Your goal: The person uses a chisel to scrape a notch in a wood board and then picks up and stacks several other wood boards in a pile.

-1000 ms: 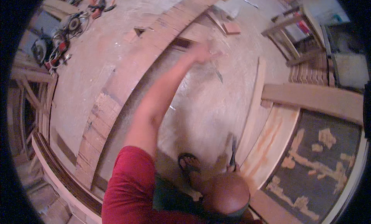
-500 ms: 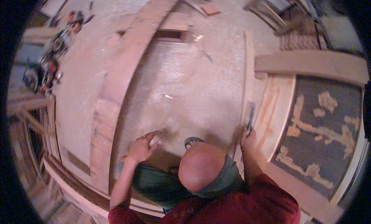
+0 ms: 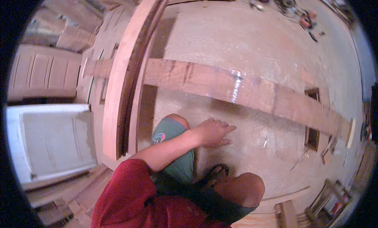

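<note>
My left hand [image 3: 214, 132] reaches out over the floor above my knees, back upward. Its index finger points to the right and the other fingers are apart and slightly bent; nothing shows between them, though the palm is hidden. The hand is nearest to a long wooden plank [image 3: 204, 79], which runs across just beyond it, and does not touch it. To the left, thick wooden beams [image 3: 128, 62] cross above the plank. My right hand is out of the picture.
Wooden blocks with dark openings [image 3: 312, 138] support the plank near its right end. A white-framed panel [image 3: 57, 143] and a brown wooden panel [image 3: 45, 72] are at the left. Power tools [image 3: 307, 21] lie on the floor at the upper right.
The view has swung left, bringing the beams and panels in. My left arm now stretches across to the right. My right hand, with its slim tool, has left the picture.
</note>
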Demonstrator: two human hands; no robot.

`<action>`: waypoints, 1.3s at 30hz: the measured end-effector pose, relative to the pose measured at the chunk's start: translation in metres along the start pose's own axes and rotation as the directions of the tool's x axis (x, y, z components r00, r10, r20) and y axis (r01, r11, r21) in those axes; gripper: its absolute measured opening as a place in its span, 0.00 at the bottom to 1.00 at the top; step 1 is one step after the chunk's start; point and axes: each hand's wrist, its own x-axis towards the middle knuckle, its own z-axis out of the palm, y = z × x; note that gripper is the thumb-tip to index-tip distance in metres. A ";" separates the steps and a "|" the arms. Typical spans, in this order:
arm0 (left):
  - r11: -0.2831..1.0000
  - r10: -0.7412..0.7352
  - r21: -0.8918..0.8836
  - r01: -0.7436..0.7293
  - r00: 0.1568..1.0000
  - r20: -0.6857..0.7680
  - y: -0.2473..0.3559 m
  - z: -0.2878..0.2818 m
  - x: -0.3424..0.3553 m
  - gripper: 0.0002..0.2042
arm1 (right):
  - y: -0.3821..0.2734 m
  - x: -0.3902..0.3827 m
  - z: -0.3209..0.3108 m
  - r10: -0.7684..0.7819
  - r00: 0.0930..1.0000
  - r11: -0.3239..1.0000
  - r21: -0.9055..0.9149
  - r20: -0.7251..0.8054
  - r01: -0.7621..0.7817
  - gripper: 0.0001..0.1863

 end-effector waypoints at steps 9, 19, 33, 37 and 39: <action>0.953 -0.142 -0.300 0.042 0.937 -0.320 0.004 -0.036 -0.069 0.30 | -0.158 0.070 -0.012 -0.438 0.899 0.879 0.203 -0.014 0.432 0.21; 0.843 -0.278 -0.494 0.213 0.959 -0.061 0.082 -0.048 -0.133 0.31 | -0.325 0.043 -0.106 -0.590 0.599 0.807 0.360 0.542 0.469 0.16; 0.258 -0.774 -0.916 0.306 0.633 -0.006 0.146 -0.062 -0.347 0.24 | -0.373 -0.045 -0.390 -0.306 0.257 0.816 0.113 0.917 0.568 0.18; 0.314 -0.907 -0.876 0.366 0.389 -0.162 0.099 -0.077 -0.391 0.16 | -0.387 -0.014 -0.383 -0.451 0.268 0.759 0.208 0.852 0.616 0.17; 0.199 -0.955 -0.933 0.299 0.275 -0.116 0.083 -0.074 -0.393 0.15 | -0.427 0.020 -0.376 -0.470 0.283 0.733 0.191 0.836 0.652 0.16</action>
